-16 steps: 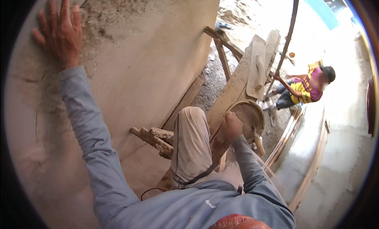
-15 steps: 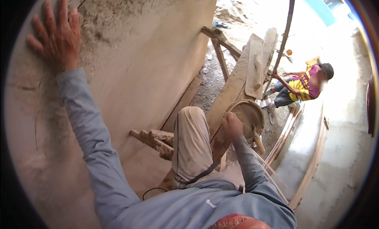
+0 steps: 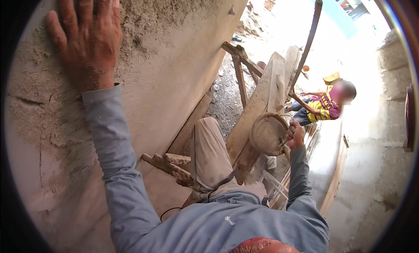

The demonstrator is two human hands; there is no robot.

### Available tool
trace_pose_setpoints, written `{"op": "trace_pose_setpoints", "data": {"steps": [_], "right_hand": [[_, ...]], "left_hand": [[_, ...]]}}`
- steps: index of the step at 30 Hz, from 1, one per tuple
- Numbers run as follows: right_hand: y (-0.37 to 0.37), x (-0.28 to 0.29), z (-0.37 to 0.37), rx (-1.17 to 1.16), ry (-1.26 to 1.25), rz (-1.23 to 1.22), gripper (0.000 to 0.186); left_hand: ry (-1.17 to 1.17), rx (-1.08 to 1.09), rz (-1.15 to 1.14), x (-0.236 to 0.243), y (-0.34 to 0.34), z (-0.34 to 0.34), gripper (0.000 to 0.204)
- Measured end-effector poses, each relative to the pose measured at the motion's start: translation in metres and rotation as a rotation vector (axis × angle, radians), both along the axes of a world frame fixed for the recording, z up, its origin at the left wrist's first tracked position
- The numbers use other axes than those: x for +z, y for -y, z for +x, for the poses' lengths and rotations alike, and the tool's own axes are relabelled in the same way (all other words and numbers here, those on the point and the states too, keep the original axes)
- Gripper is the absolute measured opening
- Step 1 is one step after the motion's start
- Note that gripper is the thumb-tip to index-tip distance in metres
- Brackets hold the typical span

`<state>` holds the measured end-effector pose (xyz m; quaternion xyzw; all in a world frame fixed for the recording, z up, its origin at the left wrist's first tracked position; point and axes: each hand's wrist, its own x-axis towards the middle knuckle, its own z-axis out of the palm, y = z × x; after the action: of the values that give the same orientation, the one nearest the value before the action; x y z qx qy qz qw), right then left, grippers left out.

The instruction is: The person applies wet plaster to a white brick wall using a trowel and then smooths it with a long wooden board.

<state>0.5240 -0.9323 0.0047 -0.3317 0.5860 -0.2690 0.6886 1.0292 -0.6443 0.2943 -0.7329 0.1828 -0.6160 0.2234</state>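
My left hand (image 3: pixel 89 39) lies flat against the plastered wall (image 3: pixel 161 65), fingers stretched out over a rough patch of mortar. My right hand (image 3: pixel 295 134) is closed at the right side of a mortar-caked bucket (image 3: pixel 265 135), apparently gripping its thin wire handle. The bucket tilts beside the planks, right of my raised knee. A wooden tool handle (image 3: pixel 286 152) sticks out by the bucket's rim below my fist; the rest of that tool is hidden.
Long planks (image 3: pixel 253 107) run away from me on a wooden trestle (image 3: pixel 240 70). Broken boards (image 3: pixel 170 165) lie left of my knee. Below right, another person (image 3: pixel 325 105) holds a long pole (image 3: pixel 307 48). Loose timbers (image 3: pixel 336 179) lie along the right.
My right hand has moved right, from the bucket's left rim to its right side, and closed there. The bucket has tilted. My left hand stays on the wall; the view has shifted.
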Motion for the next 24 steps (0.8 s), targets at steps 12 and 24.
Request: {"op": "trace_pose_setpoints", "data": {"steps": [12,24], "right_hand": [[0.042,-0.054,0.069,0.222,0.035,-0.124,0.022],[0.03,-0.172,0.136,1.012,-1.355,-0.651,0.043]], "left_hand": [[-0.104,-0.543,-0.184,-0.023,-0.062,0.002,0.036],[-0.3,-0.082,-0.296,-0.037,-0.019,0.0,0.048]]}}
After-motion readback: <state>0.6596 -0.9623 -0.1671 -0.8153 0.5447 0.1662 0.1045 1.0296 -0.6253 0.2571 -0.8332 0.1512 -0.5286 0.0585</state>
